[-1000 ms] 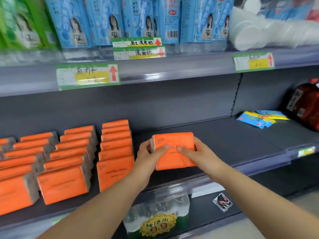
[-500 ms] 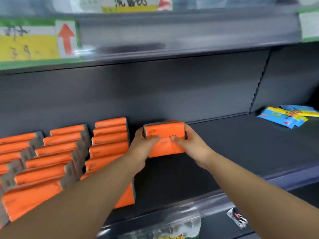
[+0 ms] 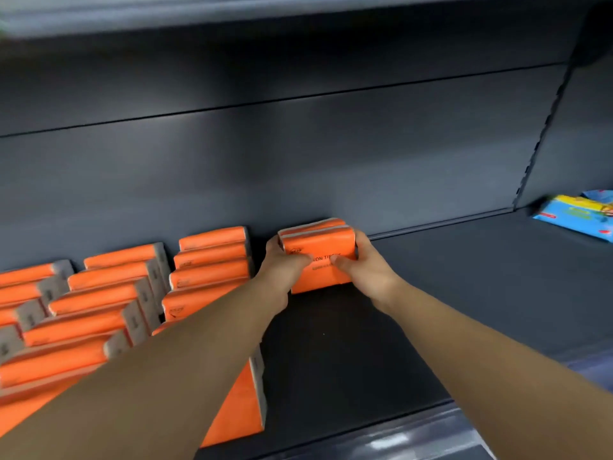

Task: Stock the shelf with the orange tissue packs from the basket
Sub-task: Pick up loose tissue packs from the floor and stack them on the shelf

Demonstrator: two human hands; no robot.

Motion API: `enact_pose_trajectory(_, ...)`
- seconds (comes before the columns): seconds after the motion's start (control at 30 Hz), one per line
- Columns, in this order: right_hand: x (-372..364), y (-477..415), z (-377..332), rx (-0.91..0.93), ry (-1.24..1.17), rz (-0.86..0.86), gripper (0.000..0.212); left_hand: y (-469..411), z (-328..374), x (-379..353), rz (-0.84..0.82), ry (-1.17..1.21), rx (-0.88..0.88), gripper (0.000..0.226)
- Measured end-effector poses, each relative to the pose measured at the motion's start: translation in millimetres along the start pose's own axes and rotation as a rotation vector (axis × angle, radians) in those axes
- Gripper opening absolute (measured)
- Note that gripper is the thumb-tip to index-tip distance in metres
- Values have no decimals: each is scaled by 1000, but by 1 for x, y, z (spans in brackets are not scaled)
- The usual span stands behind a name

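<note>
Tissue packs (image 3: 316, 260), orange, look like two pressed together (blurry, I could be wrong). They stand upright at the back of the shelf (image 3: 464, 293), at or just off the back wall (image 3: 298, 161); I can't tell if they touch it. Your left hand (image 3: 285, 265) and right hand (image 3: 363, 265) clamp the ends, fingers curled round the sides, thumbs on the front face.

Risks:
- Nothing stands in front of the pair. Let go unevenly and the front one likely tips forward, or the two fan apart.
- Your left knuckles are just beside the nearest column of stocked packs (image 3: 212, 254). A sideways nudge knocks that column.
- Your left forearm (image 3: 185, 360) crosses over the front packs of that column. Pull back low and you drag them toward the front lip (image 3: 398, 439).

Room:
- Right of the pair the shelf floor is bare as far as the blue packets (image 3: 577, 217) past the slotted upright (image 3: 544, 134). They're well apart, so the right hand exits freely.
- The floor in front of the pair is bare to the lip.
- There's plenty of headroom under the upper shelf (image 3: 298, 8). Lift your forearms before withdrawing.
</note>
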State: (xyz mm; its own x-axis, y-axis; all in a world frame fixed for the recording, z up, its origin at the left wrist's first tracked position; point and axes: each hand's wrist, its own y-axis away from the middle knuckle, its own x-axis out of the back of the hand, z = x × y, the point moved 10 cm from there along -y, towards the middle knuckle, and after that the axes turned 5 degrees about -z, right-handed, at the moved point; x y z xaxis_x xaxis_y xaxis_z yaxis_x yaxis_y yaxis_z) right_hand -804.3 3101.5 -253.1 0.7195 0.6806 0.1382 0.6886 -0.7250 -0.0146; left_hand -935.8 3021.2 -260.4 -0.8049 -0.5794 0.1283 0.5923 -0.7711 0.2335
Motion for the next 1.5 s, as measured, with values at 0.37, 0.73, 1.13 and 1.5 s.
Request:
enact_pose_trajectory(0.37, -12, -24, 4, -34, -11, -64, 44, -22, 3, 7, 34, -49, -19, 65)
enact_pose_trajectory(0.73, -11, -32, 16, -88, 29, -37, 44, -29, -6, 10, 73, -38, 22, 60)
enact_pose_trajectory(1.13, -4, -29, 8, -84, 119, 11, 44, -21, 4, 19, 172, -107, -11, 55)
enact_pose_trajectory(1.5, 7, 0, -31, 3, 403, 48, 64, 19, 53, 13, 282, -460, -186, 66)
